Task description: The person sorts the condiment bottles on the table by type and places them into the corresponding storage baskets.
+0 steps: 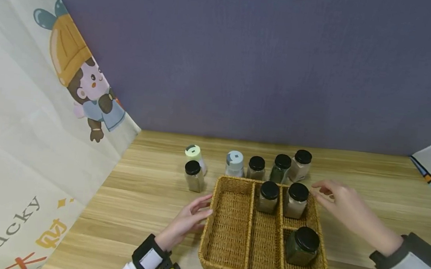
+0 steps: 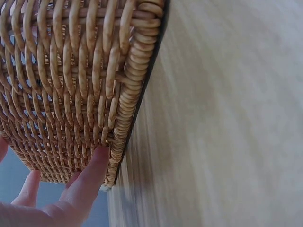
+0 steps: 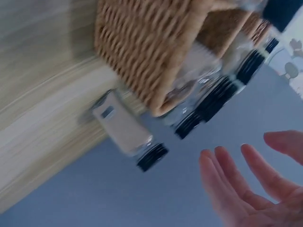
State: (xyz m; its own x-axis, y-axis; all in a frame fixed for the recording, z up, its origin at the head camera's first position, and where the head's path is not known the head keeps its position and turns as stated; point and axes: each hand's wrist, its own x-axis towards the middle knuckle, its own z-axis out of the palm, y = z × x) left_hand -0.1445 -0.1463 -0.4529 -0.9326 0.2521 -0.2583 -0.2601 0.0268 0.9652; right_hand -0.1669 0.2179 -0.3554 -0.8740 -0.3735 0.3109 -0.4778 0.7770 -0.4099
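A wicker basket (image 1: 229, 228) with several compartments sits on the wooden table. My left hand (image 1: 186, 221) touches its left side with extended fingers (image 2: 90, 177). Inside stand three black-lidded jars: one jar (image 1: 268, 197) at the back of the middle section, a second jar (image 1: 296, 201) in the back right compartment, and a wide dark green jar (image 1: 302, 246) in the front right one. My right hand (image 1: 344, 205) hovers by the basket's back right corner, fingers loosely bent, holding nothing. In the right wrist view that hand (image 3: 255, 189) is apart from the jars.
Behind the basket stand a jar with pale contents (image 1: 300, 165), a green jar (image 1: 280, 168), a small black-lidded jar (image 1: 256, 168) and a white-blue-capped bottle (image 1: 234, 163). Left of these are a light green-capped bottle (image 1: 196, 158) and a black-lidded jar (image 1: 194, 177). A dark wall panel (image 1: 262, 60) rises behind.
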